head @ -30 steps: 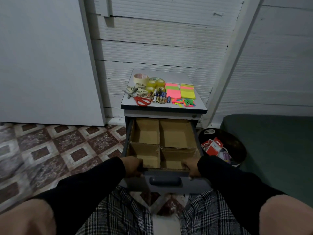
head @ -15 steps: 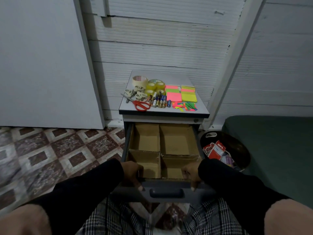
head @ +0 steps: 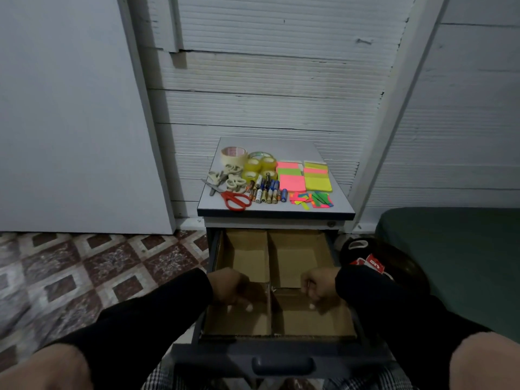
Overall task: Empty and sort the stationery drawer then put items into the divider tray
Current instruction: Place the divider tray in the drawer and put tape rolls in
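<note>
The grey drawer (head: 282, 365) stands pulled far out, with a cardboard divider tray (head: 306, 260) of several empty compartments in it. My left hand (head: 229, 288) and my right hand (head: 319, 288) are inside the drawer, fingers curled down over the tray's cross wall. Blur hides whether they grip it. On the cabinet top (head: 281, 146) lie tape rolls (head: 233, 154), red-handled scissors (head: 235, 199), a row of batteries (head: 266, 192), sticky note pads (head: 291, 178) and loose coloured flags (head: 312, 199).
A black bag (head: 405, 266) holding a red packet (head: 372, 263) sits on the floor right of the cabinet. A green cushion (head: 450, 263) lies further right. Patterned tiles (head: 84, 271) cover the floor at left, and a white wall stands behind the cabinet.
The drawer has come further out toward me. Both hands left its front edge and moved forward onto the tray's cross wall.
</note>
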### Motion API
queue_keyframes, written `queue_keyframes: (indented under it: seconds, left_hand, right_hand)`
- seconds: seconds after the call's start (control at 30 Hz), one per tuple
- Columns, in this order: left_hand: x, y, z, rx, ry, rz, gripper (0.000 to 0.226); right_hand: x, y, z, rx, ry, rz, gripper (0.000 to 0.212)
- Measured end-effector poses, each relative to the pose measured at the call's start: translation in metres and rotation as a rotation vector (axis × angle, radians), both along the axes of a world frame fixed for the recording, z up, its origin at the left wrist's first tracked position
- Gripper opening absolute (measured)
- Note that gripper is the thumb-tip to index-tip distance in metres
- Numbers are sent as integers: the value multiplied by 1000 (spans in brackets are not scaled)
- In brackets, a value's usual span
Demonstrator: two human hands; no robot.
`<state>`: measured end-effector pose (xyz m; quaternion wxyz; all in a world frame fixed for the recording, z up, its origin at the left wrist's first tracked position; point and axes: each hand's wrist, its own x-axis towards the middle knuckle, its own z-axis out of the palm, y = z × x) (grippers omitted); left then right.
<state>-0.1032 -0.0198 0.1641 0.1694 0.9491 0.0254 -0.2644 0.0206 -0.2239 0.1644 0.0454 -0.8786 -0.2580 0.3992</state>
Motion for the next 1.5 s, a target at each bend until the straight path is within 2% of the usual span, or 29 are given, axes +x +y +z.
queue_keyframes:
  seconds: [0.1, 0.3, 0.67, 1.03, 1.27, 1.5]
  left_hand:
    - [13, 3, 8, -51, -71, 71, 36]
    - [32, 14, 19, 3, -270, 110, 32]
    - [42, 31, 13, 7, -373, 190, 25]
    - [65, 33, 28, -4, -445, 169, 21]
    - [88, 46, 41, -5, -561, 178, 19]
    - [121, 67, 54, 60, -663, 212, 17]
  right_hand:
    - [11, 13, 9, 71, -76, 29, 24]
    - [25, 40, 15, 191, -130, -37, 17]
    - [41, 47, 18, 283, -245, -123, 11]
    - [69, 45, 30, 441, -323, -158, 27]
    - [88, 72, 48, 583, -365, -154, 28]
    - [111, 105, 59, 611, -429, -96, 24]
